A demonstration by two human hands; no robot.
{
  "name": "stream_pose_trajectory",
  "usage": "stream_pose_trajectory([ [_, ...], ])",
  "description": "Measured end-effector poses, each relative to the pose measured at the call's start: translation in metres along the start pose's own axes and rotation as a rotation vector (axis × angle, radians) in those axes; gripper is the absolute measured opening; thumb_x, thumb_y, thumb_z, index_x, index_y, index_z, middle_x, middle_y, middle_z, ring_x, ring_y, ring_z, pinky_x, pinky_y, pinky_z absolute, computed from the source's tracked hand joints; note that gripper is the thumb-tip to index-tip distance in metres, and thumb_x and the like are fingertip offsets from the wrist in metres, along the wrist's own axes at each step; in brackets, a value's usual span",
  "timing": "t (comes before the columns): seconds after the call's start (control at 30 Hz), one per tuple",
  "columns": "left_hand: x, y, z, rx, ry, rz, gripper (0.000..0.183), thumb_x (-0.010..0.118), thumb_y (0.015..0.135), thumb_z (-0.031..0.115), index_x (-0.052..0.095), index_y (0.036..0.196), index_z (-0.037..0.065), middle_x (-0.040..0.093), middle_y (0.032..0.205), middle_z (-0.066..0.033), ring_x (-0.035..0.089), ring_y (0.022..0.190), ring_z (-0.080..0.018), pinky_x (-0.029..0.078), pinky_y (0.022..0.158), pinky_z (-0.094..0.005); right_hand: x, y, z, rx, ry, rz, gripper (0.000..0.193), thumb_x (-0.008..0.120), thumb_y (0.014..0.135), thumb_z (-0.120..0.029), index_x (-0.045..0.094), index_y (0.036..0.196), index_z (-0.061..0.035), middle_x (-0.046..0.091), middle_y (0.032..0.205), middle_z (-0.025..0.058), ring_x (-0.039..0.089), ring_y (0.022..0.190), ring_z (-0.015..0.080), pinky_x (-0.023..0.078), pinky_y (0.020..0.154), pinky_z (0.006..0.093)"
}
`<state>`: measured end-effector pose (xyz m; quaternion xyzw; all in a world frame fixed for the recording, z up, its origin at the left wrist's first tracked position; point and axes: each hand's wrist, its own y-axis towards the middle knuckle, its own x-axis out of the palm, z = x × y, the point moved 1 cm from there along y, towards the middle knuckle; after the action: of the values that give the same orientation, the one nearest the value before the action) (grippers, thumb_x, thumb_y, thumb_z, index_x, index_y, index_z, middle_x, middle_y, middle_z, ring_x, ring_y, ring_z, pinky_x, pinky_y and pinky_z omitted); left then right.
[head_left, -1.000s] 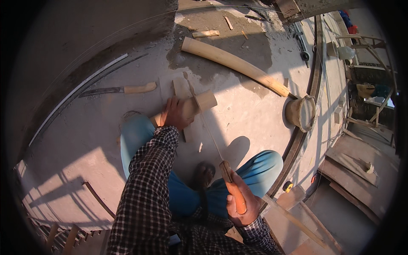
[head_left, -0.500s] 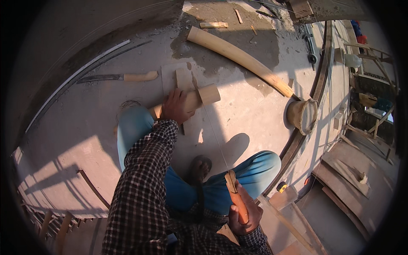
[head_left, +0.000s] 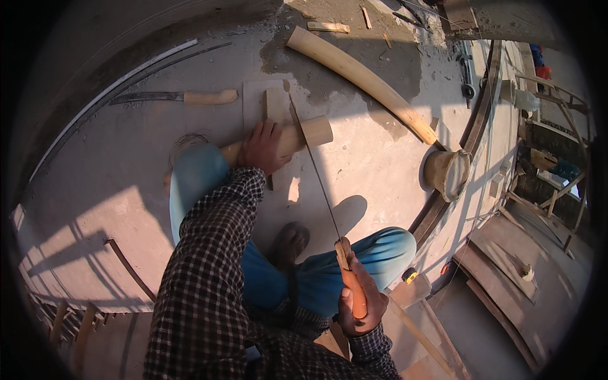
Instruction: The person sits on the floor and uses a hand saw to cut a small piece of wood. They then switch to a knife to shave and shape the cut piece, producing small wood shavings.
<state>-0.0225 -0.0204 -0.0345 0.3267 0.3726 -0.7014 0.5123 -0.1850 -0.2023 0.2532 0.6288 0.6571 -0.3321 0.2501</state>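
Since the earlier frame our right hand (head_left: 360,303) has swung the thin-bladed handsaw with the orange wooden handle (head_left: 323,206) up from beside our knee, so the blade now reaches forward to the short pale round wooden billet (head_left: 297,136). Right hand is wrapped tight around the saw handle. Left hand (head_left: 261,147) is clamped over the billet, pinning it on a flat wooden block (head_left: 277,104) on the grey concrete floor (head_left: 114,164). To cut well, we judge the blade wants a light, straight start, fingers kept clear of the line. Nearby lie a long curved pale pole (head_left: 361,79) and a wooden-handled knife (head_left: 174,97). Outdoor work platform, strong sun, hard shadows.
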Motion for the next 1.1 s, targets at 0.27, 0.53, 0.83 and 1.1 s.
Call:
stream_pose_trajectory([
  [0.27, -0.002, 0.004, -0.004, -0.032, -0.008, -0.053, 0.074, 0.087, 0.072, 0.041, 0.054, 0.13, 0.009, 0.052, 0.131, -0.0108, 0.052, 0.126, -0.028, 0.053, 0.101, -0.0444, 0.043, 0.048, 0.022, 0.058, -0.016, -0.092, 0.042, 0.063, 0.101, -0.021, 0.06, 0.137, -0.0005, 0.072, 0.121, 0.0242, 0.077, 0.097, 0.034, 0.063, 0.083, 0.039],
  [0.53, 0.002, 0.008, 0.006, 0.025, 0.033, 0.012, 0.077, 0.089, 0.069, 0.04, 0.054, 0.128, 0.007, 0.051, 0.129, -0.011, 0.052, 0.125, -0.0292, 0.055, 0.098, -0.0449, 0.068, 0.076, 0.053, -0.071, 0.013, -0.086, 0.043, 0.062, 0.098, -0.01, 0.06, 0.14, -0.0034, 0.069, 0.127, 0.0239, 0.074, 0.104, 0.0353, 0.061, 0.085, 0.0397],
  [0.83, 0.003, 0.003, 0.001, 0.01, 0.028, 0.036, 0.074, 0.09, 0.069, 0.04, 0.056, 0.126, 0.006, 0.053, 0.126, -0.0107, 0.052, 0.124, -0.0289, 0.054, 0.1, -0.0451, -0.016, -0.014, -0.006, 0.019, 0.079, -0.033, 0.041, 0.06, 0.101, -0.018, 0.061, 0.138, -0.0011, 0.073, 0.119, 0.022, 0.077, 0.099, 0.0285, 0.063, 0.082, 0.0365],
  [1.1, 0.0, 0.002, 0.001, 0.023, 0.002, -0.005, 0.077, 0.09, 0.069, 0.04, 0.054, 0.129, 0.008, 0.052, 0.126, -0.0093, 0.052, 0.125, -0.0277, 0.052, 0.103, -0.0451, 0.069, 0.089, 0.038, -0.07, 0.029, -0.036, 0.038, 0.063, 0.1, -0.019, 0.063, 0.133, 0.0006, 0.073, 0.119, 0.0202, 0.077, 0.094, 0.0335, 0.062, 0.078, 0.0356],
])
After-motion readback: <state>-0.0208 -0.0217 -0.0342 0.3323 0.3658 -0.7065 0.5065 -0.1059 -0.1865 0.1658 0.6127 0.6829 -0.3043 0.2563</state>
